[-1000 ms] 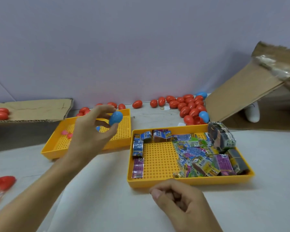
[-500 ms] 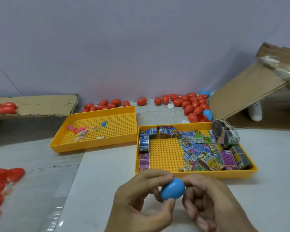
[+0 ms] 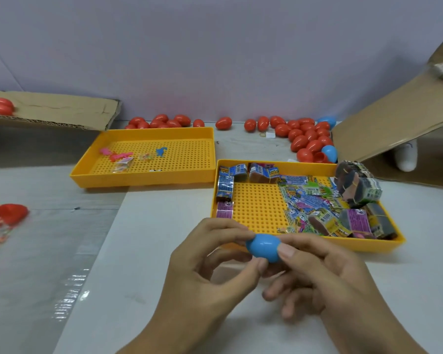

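Two hands share the load: your left hand (image 3: 205, 274) pinches the blue egg (image 3: 264, 247) at its left end, your right hand (image 3: 325, 279) pinches the right end (held above the table (image 3: 159, 231), just before the leaflet tray (image 3: 368, 246)).

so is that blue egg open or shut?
Shut: blue egg shows as one whole shell, no gap, pinched by left hand and right hand.

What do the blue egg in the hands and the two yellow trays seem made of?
The blue egg, pinched by the left hand and right hand, looks like smooth hard plastic: even colour, faint sheen. The farther tray and nearer tray look like moulded yellow plastic, fairly matte, their floors a regular grid of holes.
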A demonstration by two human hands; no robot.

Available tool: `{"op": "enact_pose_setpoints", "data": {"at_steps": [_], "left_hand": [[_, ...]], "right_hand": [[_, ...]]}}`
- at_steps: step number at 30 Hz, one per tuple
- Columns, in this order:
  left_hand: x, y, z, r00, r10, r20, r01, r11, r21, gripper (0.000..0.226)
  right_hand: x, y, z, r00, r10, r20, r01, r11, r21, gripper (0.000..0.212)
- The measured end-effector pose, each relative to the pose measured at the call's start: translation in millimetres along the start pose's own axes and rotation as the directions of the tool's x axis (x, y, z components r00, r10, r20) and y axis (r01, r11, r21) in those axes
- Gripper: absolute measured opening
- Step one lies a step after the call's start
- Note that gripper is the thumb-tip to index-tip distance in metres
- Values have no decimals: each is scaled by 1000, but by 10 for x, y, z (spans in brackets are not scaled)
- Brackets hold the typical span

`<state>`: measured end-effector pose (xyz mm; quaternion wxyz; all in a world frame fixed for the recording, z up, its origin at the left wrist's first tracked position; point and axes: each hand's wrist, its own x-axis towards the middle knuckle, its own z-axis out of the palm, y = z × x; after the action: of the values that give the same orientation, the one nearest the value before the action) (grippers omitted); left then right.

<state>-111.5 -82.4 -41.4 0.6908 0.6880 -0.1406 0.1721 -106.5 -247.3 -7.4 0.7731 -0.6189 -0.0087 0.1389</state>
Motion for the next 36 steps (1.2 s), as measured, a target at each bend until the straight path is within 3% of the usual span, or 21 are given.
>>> {"op": "enact_pose_setpoints", "data": {"at_steps": [4, 11, 19, 24, 31, 36], "left_hand": [[-19, 44, 4, 999, -20, 36, 19, 1000, 4, 38], [-21, 100, -29, 984, -149, 93, 162, 975, -155, 37], [-14, 130, -54, 977, -155, 144, 171, 980, -100, 30], [-8, 109, -46, 988, -103, 115, 107, 994, -26, 24], [-17, 61, -37, 994, -27, 110, 37, 996, -86, 33], [-18, 30, -43, 992, 28, 123, -19, 997, -76, 33]], "right_hand": [[-34, 30, 0, 1000, -23, 19, 23, 1000, 10, 24], [-40, 9, 3, 999, -16, 49, 18, 1000, -24, 53], [-21, -55, -42, 981, 141, 135, -153, 985, 82, 46], [-30, -74, -41, 985, 131, 113, -138, 989, 55, 51], [-54, -97, -36, 996, 18, 82, -15, 999, -38, 30], [-46, -99, -49, 997, -26, 77, 32, 996, -78, 42]]}}
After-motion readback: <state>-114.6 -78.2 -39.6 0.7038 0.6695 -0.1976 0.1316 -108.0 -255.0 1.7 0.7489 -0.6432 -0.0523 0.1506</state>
